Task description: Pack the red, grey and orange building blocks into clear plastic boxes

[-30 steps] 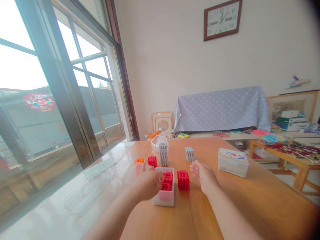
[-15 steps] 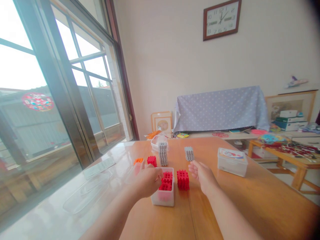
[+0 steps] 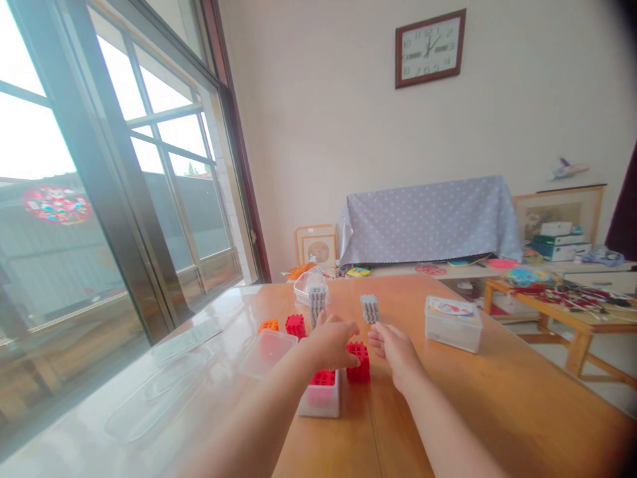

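My left hand (image 3: pixel 331 342) reaches across the white plastic box (image 3: pixel 318 406), thumb and fingers apart at the left side of a red stack of notched plastic building blocks (image 3: pixel 359 372). Whether it touches the stack I cannot tell. More red blocks (image 3: pixel 322 378) lie in the box, partly hidden under my left hand and forearm. To the right of the red stack, my right hand (image 3: pixel 395 352) is held with loosely bent fingers and nothing visible in them. A short grey block stack (image 3: pixel 369 309) stands just beyond its fingertips. Behind my left hand rises a taller grey stack (image 3: pixel 317 302).
A smaller red stack (image 3: pixel 295 325) and orange blocks (image 3: pixel 269 325) stand farther left, near a clear lid (image 3: pixel 269 352). A lidded clear box (image 3: pixel 452 325) sits on the right. At the table's far side is a clear container (image 3: pixel 304 285); another clear lid (image 3: pixel 159 398) lies left.
My left hand has moved right, from above the white box to the red stack beside it. My right hand stays near the same stacks. The view has shifted slightly.
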A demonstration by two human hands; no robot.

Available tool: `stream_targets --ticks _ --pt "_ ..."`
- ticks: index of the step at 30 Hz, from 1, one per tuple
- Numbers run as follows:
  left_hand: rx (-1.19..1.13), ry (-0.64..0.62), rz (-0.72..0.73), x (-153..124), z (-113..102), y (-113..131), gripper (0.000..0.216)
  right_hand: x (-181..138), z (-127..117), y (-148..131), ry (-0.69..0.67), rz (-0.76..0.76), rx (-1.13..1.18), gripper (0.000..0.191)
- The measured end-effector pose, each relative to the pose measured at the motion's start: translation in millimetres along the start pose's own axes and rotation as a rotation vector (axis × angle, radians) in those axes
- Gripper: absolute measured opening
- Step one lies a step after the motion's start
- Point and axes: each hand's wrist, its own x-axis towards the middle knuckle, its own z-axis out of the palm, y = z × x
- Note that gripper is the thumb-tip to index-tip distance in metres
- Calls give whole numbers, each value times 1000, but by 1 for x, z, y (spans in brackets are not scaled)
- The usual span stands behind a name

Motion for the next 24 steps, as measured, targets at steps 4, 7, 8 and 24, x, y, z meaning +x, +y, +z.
stream_targets --ticks 4,7,8,24 --pt "-1 -58 -20 8 7 -2 55 -1 0 -2 -9 -3 1 38" --pt "10 -37 -23 10 9 -3 48 -2 0 -4 -11 -5 8 38" --pt "13 -24 -20 10 10 -3 46 -3 0 -4 -10 -4 8 37" --pt "-71 66 -161 -72 -43 -18 33 -4 0 -3 -35 3 -5 43"
